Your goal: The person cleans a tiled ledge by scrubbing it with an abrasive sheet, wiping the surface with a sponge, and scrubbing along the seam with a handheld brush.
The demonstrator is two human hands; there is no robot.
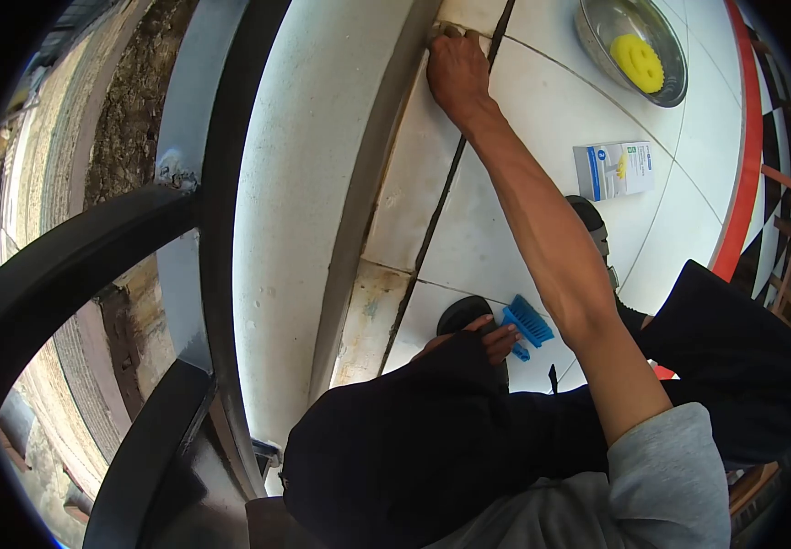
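My right hand (461,75) reaches far forward to the tiled strip at the foot of the white wall. Its fingers are curled down against the tile beside a dark groove, and whatever they may hold is hidden beneath them. Close to my left shoe, my left hand (498,340) shows partly from behind my dark-clad knee. Its fingers close around the handle of a blue scrub brush (528,320), whose bristles face up and to the right.
A metal bowl (589,41) with a yellow smiley sponge (638,64) stands on the white floor tiles (542,119). Nearer lies a small printed box (617,170). Black metal railing (221,183) runs along the left, and a red stripe (750,137) borders the right.
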